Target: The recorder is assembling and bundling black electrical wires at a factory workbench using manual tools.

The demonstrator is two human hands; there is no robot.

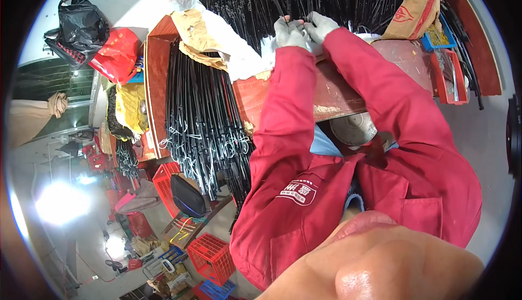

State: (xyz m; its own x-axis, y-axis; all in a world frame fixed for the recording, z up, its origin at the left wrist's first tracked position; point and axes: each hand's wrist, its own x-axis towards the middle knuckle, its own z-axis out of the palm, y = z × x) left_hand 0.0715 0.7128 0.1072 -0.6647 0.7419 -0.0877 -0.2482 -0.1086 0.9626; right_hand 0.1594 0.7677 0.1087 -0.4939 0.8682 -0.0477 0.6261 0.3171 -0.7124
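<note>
Both my hands are in pale grey gloves and meet at the near edge of a dense mass of thin black rods [250, 12] with small pale metallic ends. My left hand [291, 33] has its fingers closed around what looks like one thin black rod, with some fingertips showing bare. Close beside it, my right hand [323, 26] has its fingers bent and pressed together toward the left one. What the right fingers hold is too small to make out. White sheeting and torn brown paper [198, 33] lie under and around the rods.
A worn red table [340, 96] stands before me. To the left hang long black rods [201, 104] with white strings. Blue [437, 38] and red trays [452, 77] sit at the right. Red crates [212, 259] stand lower left, and black [81, 25] and red bags [117, 55] hang upper left.
</note>
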